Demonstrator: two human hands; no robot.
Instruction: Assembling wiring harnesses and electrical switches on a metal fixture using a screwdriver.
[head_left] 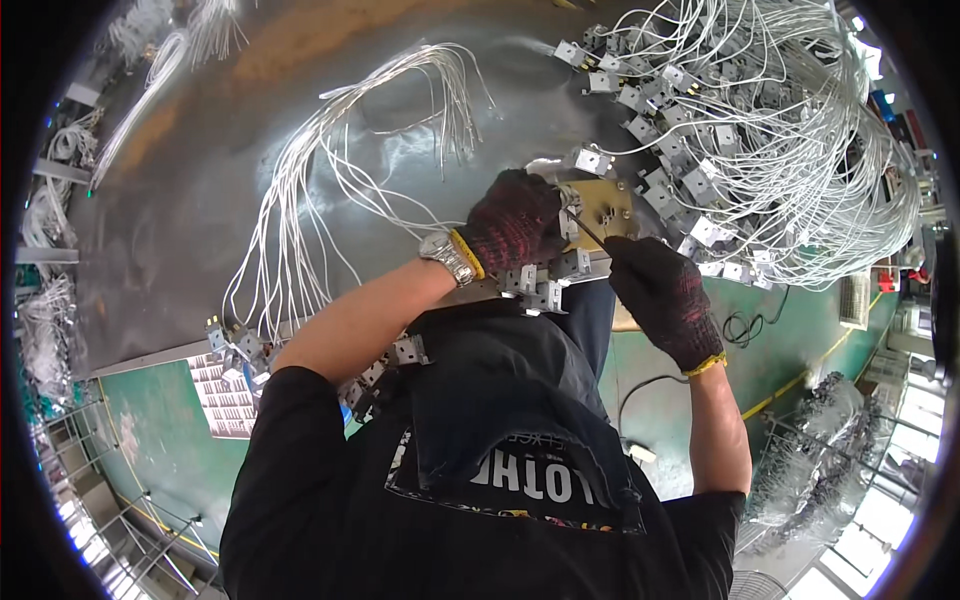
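My left hand [515, 220], in a dark red-flecked knit glove, is curled at the left end of a brass-coloured fixture plate [605, 203]. Its fingers press on a small metal bracket [570, 198] there; part of it is hidden behind them. My right hand [660, 292], gloved alike, is closed round a thin dark rod-like tool, probably a screwdriver [589, 232]. The tool slants up and left, its tip at the bracket. Several grey metal brackets [545, 295] sit at the table edge just below my left hand. A bundle of white wires [300, 190] runs across the table to the left.
A big heap of brackets with white wires [780, 150] covers the right side of the metal table [200, 250]. More wire bundles [165, 90] lie at the far left. Brackets [240, 345] hang by the near-left edge. A dark cable [645, 385] crosses the green floor.
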